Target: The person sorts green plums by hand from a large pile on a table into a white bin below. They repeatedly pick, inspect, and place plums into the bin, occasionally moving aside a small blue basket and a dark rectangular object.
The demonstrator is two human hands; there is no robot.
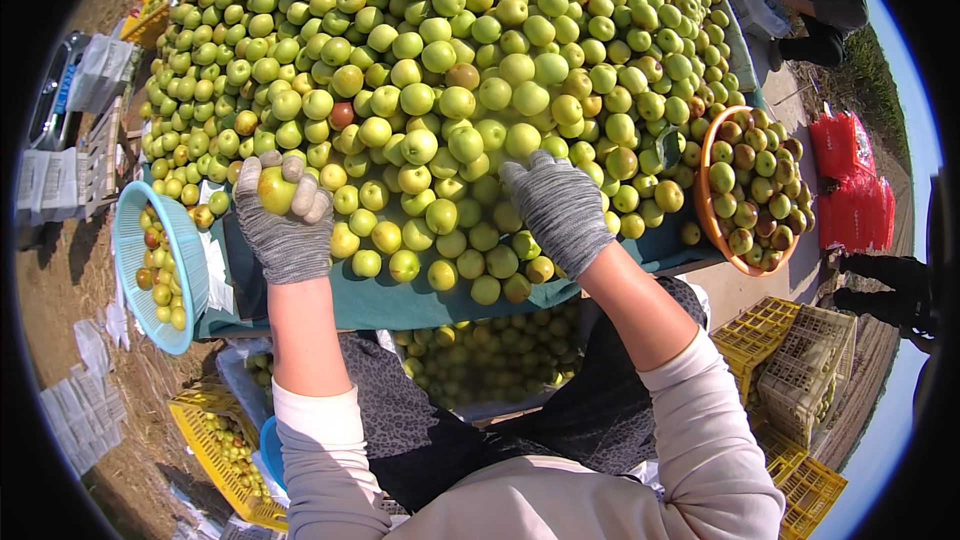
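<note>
A heap of round green-yellow fruits, which look like jujubes (437,57), covers the teal cloth (390,305) of the table before me. My left hand (285,220), in a grey knit glove with pale fingertips, is closed around one yellowish-green jujube (276,190) at the heap's near left edge. My right hand (560,208), gloved alike, lies against the heap's front with its fingers curled downward. Its fingertips are mostly hidden, so whatever they grip does not show. Among the green ones lies a reddish-brown jujube (342,116).
A light blue basket (128,250) at left and an orange basket (708,210) at right hold fruit. Below the table edge sits more fruit (480,365) between my legs. Yellow crates (185,420) stand on both sides. Red bags (855,205) and other people (825,0) are at right.
</note>
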